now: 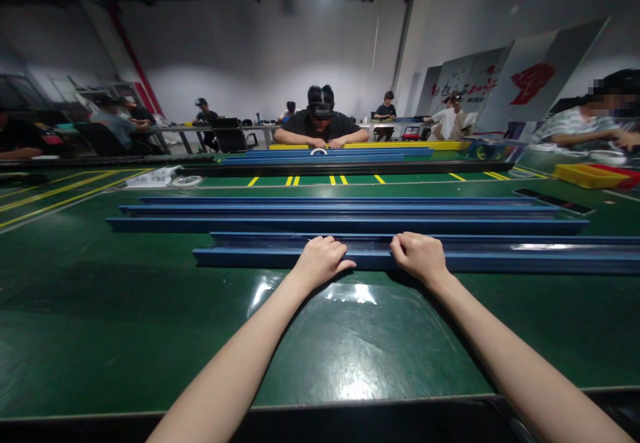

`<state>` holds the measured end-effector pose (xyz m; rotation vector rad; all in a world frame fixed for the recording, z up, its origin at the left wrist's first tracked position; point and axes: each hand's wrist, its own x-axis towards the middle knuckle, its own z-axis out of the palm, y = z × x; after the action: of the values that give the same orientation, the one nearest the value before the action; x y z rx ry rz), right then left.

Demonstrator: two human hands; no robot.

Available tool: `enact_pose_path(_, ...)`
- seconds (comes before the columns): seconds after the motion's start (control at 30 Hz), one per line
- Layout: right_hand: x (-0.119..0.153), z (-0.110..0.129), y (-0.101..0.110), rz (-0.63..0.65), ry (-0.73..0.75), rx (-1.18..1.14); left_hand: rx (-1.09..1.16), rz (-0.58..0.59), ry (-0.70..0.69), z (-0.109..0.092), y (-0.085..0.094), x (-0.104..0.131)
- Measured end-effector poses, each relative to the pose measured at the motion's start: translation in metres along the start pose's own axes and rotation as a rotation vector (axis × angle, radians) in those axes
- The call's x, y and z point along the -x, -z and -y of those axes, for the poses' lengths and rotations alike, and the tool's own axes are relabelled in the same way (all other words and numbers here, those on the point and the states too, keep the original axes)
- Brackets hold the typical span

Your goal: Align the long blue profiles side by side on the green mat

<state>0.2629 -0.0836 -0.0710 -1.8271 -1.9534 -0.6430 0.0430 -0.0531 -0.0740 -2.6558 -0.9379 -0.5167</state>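
Observation:
A long blue U-shaped channel [373, 260] lies across the table before me, its open side up. My left hand [323, 261] is closed over its front wall, with the fingers curled inside and the thumb out front, pointing right. To the right, my right hand [419, 256] is bent into a fist at the same channel; what its fingertips hold, if anything, is hidden. Shiny clear material shows inside the channel near both hands. Just behind lie more blue channels [350, 224], parallel to the first.
The table [125, 336] is green and glossy, with yellow marking lines. A dark flat phone-like object [554, 201] lies at right, near a yellow tray [580, 176]. Beyond a black bar [350, 168], a person [320, 120] leans over other blue channels. Several people sit farther back.

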Motion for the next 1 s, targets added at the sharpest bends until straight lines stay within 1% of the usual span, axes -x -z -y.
enact_pose_path(0.2,-0.0001,-0.0006,-0.0014,0.007,-0.007,0.007,-0.019,0.018,0.026,-0.0004,0.0018,-0.0008)
enact_pose_path(0.43,-0.0003,0.0,0.0003,0.009,-0.007,0.006,-0.02,0.065,0.051,-0.0008,0.0035,-0.0012)
enact_pose_path(1.0,-0.0001,-0.0018,-0.0031,-0.031,0.002,0.001,-0.002,0.074,0.076,-0.0016,0.0033,-0.0017)
